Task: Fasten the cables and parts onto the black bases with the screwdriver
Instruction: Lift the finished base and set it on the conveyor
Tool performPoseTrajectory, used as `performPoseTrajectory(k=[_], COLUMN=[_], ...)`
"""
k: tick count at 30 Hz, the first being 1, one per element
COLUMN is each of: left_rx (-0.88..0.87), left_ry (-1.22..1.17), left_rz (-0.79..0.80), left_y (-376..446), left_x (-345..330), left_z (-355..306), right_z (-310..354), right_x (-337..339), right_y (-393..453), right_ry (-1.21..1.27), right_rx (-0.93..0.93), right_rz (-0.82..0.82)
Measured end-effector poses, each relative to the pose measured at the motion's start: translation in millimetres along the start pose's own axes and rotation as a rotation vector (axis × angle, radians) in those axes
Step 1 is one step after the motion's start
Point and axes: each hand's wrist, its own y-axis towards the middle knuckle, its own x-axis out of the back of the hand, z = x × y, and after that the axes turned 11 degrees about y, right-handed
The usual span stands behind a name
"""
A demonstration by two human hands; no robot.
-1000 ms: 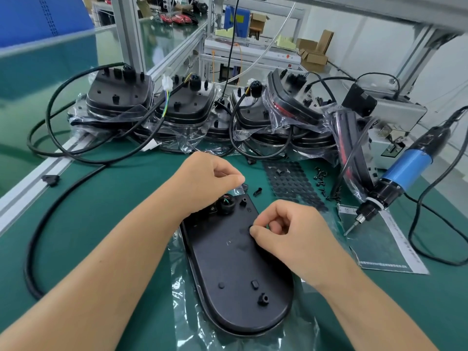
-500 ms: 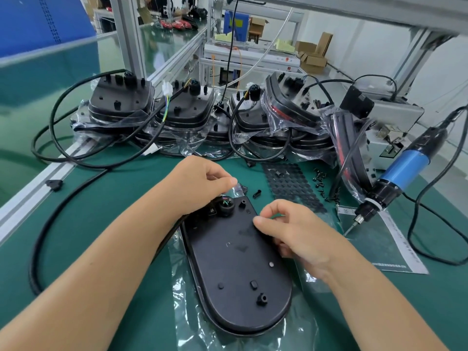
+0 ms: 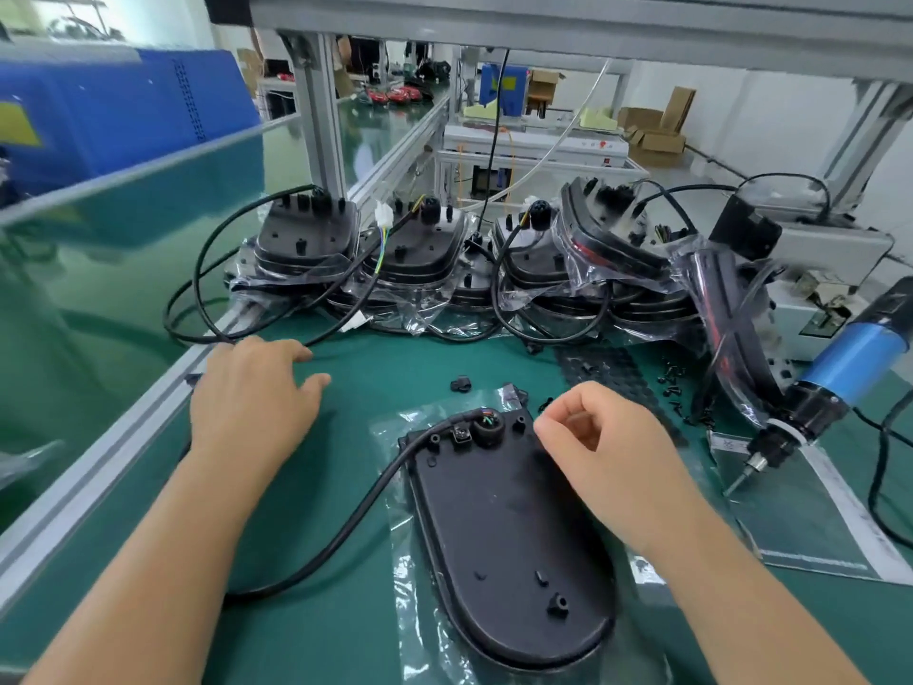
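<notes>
A black oval base (image 3: 504,536) lies on a clear plastic bag in front of me. Its black cable (image 3: 370,496) leaves the top left corner beside a round grommet (image 3: 486,427) and runs down to the left. My left hand (image 3: 257,402) rests flat on the green mat left of the base, fingers stretched toward a loose cable loop (image 3: 296,346). Over the base's top right corner hovers my right hand (image 3: 602,447), fingers curled, thumb and forefinger tips together; nothing shows between them. The blue electric screwdriver (image 3: 850,368) lies at the right, untouched, tip down.
Several bagged black bases (image 3: 410,259) with cables are piled along the back. A small black clip (image 3: 460,384), a black gridded sheet (image 3: 607,368) and loose screws (image 3: 674,383) lie beyond the base. An aluminium rail (image 3: 99,462) borders the left; a printed bag (image 3: 790,526) lies under the screwdriver tip.
My left hand left the base's top end and moved left and away onto the mat, opening. My right hand lifted off the base's surface. The cable and grommet are now uncovered.
</notes>
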Motion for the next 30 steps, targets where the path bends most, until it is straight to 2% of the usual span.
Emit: performPoseTrajectory(k=[3,6,8,13,16,19,21,23,25,27,30], left_rx=[0.165,0.294,0.306,0.277,0.194,0.093,0.014,-0.064,-0.104,-0.118,-0.112], left_ry=[0.097,0.165,0.152,0.033,-0.158,-0.668,-0.927,-1.066,-1.162,-1.212,-1.235], left_rz=[-0.091,0.061,0.124,0.103,0.145,0.226,0.292,0.398,0.519,0.567,0.525], left_y=[-7,-7,-6,-5,-9,-21,-30,-35,-37,-38,-35], left_x=[-2,-2,-5,-2,12,36,56,70,79,82,85], left_z=[21,35,41,46,43,25,4,-21,-49,-76,-107], right_z=[6,10,12,12,8,10,19,34,53,67,70], right_x=[-9,-14,-16,-20,-17,-15,-16,-17,-17,-16,-11], right_y=[-2,-3,-4,-6,-10,-13,-18,-23,-28,-33,-34], right_ry=[-0.123,-0.176,-0.192,-0.170,-0.146,-0.113,-0.033,0.120,0.371,0.571,0.767], right_rx=[0.086,0.103,0.104,0.109,0.123,0.149,0.200,0.228,0.141,0.031,-0.140], right_rz=[-0.030,-0.024,-0.032,-0.036,-0.032,-0.011,-0.013,0.033,0.190,0.335,0.362])
